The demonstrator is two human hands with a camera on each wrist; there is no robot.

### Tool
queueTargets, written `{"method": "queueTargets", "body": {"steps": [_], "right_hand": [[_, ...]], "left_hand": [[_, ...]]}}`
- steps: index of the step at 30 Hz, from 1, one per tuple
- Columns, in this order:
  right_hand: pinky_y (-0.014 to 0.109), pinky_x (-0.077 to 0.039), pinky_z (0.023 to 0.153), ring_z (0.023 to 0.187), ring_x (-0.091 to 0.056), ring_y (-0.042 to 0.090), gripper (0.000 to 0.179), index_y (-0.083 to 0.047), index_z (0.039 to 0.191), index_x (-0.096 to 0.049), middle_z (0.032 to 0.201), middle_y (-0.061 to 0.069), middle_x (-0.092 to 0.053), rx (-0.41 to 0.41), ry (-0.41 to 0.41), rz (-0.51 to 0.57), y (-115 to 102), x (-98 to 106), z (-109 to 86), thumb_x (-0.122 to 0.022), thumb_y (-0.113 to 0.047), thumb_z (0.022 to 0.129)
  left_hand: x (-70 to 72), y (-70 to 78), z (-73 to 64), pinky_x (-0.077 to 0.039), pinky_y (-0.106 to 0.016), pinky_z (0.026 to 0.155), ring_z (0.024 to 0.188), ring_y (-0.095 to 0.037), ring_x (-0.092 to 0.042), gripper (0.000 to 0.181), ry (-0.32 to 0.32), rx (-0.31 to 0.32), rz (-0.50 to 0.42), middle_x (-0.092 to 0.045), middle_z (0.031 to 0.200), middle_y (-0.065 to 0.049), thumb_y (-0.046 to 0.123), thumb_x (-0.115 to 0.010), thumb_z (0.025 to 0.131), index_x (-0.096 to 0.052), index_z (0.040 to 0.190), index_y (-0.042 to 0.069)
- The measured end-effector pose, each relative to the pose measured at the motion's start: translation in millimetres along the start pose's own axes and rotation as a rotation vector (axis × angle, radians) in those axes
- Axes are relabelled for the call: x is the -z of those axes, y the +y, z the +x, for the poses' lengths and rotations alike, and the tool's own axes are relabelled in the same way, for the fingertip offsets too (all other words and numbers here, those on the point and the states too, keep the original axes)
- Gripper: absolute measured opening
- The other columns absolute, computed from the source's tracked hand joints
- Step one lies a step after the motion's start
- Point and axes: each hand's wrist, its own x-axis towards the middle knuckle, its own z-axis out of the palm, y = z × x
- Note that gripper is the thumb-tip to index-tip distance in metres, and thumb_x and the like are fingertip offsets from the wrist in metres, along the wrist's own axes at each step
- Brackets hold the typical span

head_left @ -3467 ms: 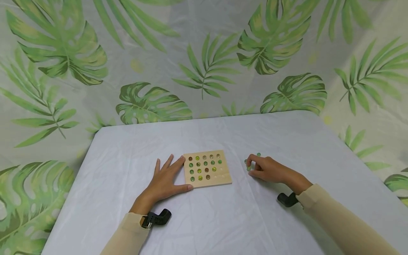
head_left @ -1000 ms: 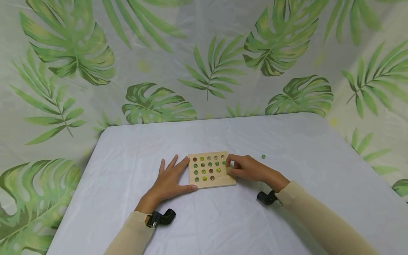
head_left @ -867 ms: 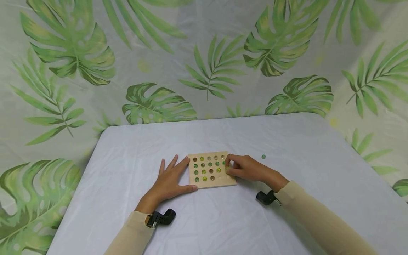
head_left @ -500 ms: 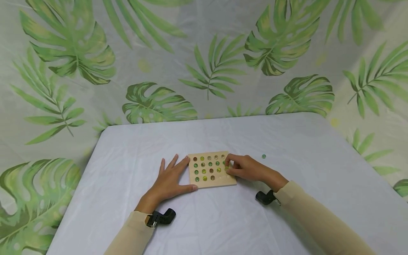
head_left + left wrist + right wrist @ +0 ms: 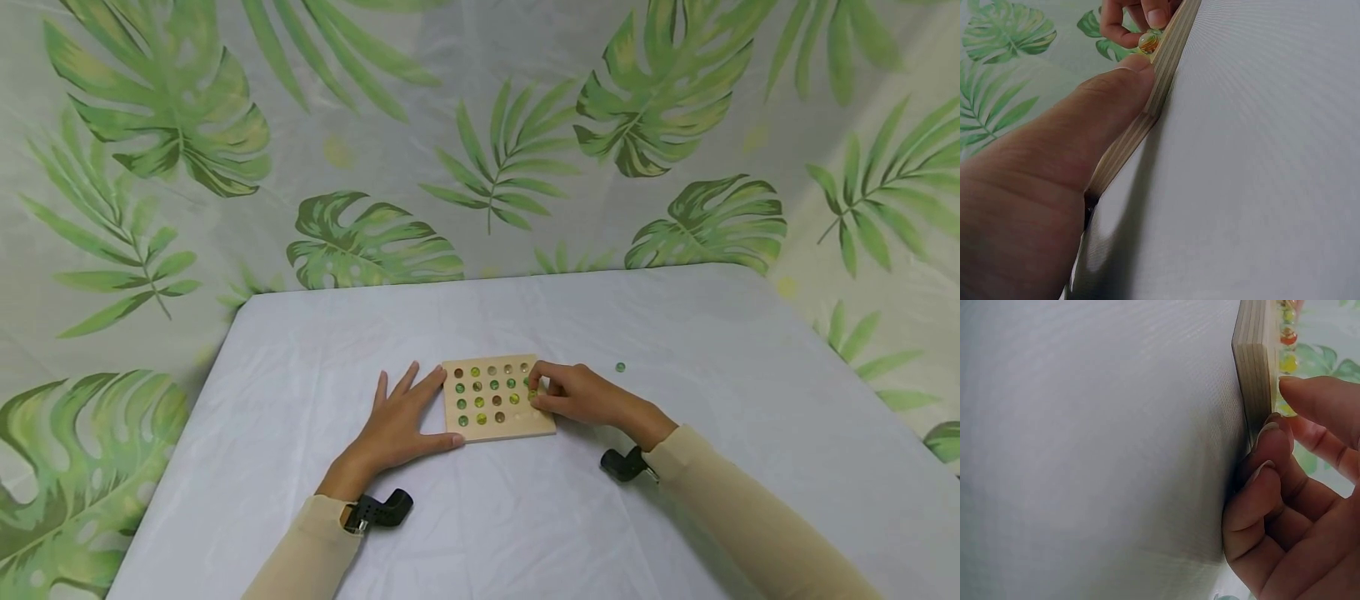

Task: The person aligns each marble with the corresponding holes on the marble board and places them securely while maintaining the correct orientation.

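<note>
A pale wooden board (image 5: 457, 435) with rows of round hollows lies on the table, most of them filled with green, yellow, brown and clear glass marbles. My left hand (image 5: 390, 429) is spread at the board's left side, its index fingertip at the upper corner and its thumb at the lower one. At the right end of the third row, thumb and index finger of my right hand (image 5: 581, 393) pinch a yellow-green marble (image 5: 532, 394). In the right wrist view the remaining fingers curl beside the board's edge (image 5: 1254, 375); the palm's contents are partly hidden.
One loose green marble (image 5: 620, 367) lies on the white-covered table (image 5: 525, 517) to the right of the board, behind my right wrist. A leaf-patterned cloth (image 5: 525, 150) hangs behind the table.
From the loose marbles on the right, my right hand has moved left to the board with a marble. Only one loose marble now shows there. My left hand stays at the board.
</note>
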Motion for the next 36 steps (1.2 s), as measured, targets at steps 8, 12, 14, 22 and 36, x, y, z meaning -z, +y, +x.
{"method": "queueTargets", "body": {"steps": [8, 12, 14, 22, 36], "right_hand": [[0.022, -0.037, 0.050, 0.054, -0.044, 0.009, 0.015, -0.015, 0.107, -0.056, 0.064, -0.004, -0.051, 0.012, 0.006, -0.007, -1.1, 0.4, -0.9, -0.064, -0.019, 0.095], [0.022, -0.038, 0.050, 0.054, -0.045, 0.009, 0.015, -0.015, 0.107, -0.056, 0.065, -0.003, -0.052, 0.008, 0.006, -0.006, -1.8, 0.6, -0.9, -0.064, -0.019, 0.094], [0.022, -0.038, 0.050, 0.054, -0.045, 0.009, 0.015, -0.015, 0.107, -0.056, 0.065, -0.003, -0.052, 0.005, 0.005, -0.002, -2.0, 0.7, -0.9, -0.064, -0.019, 0.094], [0.022, -0.038, 0.051, 0.055, -0.045, 0.009, 0.017, -0.015, 0.108, -0.056, 0.066, -0.002, -0.053, 0.011, 0.003, 0.001, 0.2, 0.9, -1.4, -0.065, -0.022, 0.094], [0.023, -0.041, 0.052, 0.057, -0.048, 0.010, 0.022, -0.015, 0.110, -0.055, 0.066, -0.003, -0.055, -0.023, 0.013, -0.024, 4.7, 13.0, -16.0, -0.067, -0.022, 0.092]], "left_hand": [[1.1, 1.4, 0.0, 0.012, -0.056, 0.114, 0.148, -0.027, -0.010, 0.106, -0.007, 0.005, -0.001, -0.030, 0.156, 0.002, 0.075, -0.065, 0.071, -0.028, 0.153, 0.018], [1.1, 1.0, 0.0, 0.011, -0.056, 0.114, 0.148, -0.027, -0.010, 0.107, -0.007, 0.001, 0.001, -0.030, 0.156, 0.002, 0.076, -0.064, 0.071, -0.028, 0.153, 0.018], [1.0, 0.6, 0.1, 0.011, -0.057, 0.114, 0.148, -0.027, -0.010, 0.107, -0.004, -0.002, 0.003, -0.030, 0.156, 0.002, 0.077, -0.063, 0.071, -0.029, 0.153, 0.018], [0.2, 0.2, 0.2, 0.012, -0.056, 0.114, 0.148, -0.027, -0.010, 0.107, -0.004, -0.002, -0.002, -0.030, 0.156, 0.002, 0.075, -0.065, 0.071, -0.028, 0.153, 0.018], [0.1, 0.2, 0.5, 0.012, -0.056, 0.114, 0.148, -0.026, -0.010, 0.107, -0.008, 0.006, -0.003, -0.029, 0.156, 0.002, 0.076, -0.064, 0.071, -0.028, 0.154, 0.019]]}}
